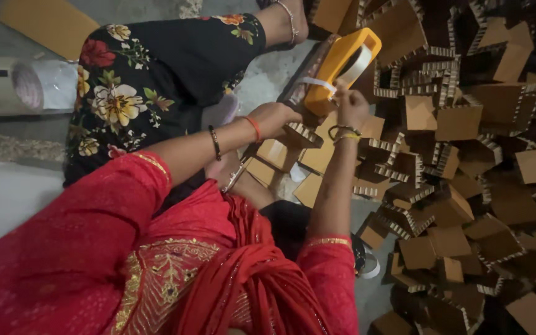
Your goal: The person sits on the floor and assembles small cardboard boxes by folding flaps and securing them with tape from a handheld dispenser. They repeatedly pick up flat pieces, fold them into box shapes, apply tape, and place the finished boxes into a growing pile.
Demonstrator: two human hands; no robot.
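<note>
The tape dispenser point(336, 65) is yellow, its tape point(356, 64) white. The cardboard corner pieces point(460, 186) are brown. Sleeves point(75, 248) are red, trousers point(156, 68) black with flowers.

Brown cardboard corner pieces point(460, 118) heaped right

We see 2 arms in red sleeves reaching forward from the lower part of the view, both forearms bare from the elbow on and running roughly side by side. Our left hand point(274, 118), with dark and orange bangles at the wrist, is curled closed with the knuckles up. Our right hand point(352, 105), wearing thin bangles at the wrist, is raised slightly farther forward, its fingers point(342, 92) pinched together at the tips.
</note>
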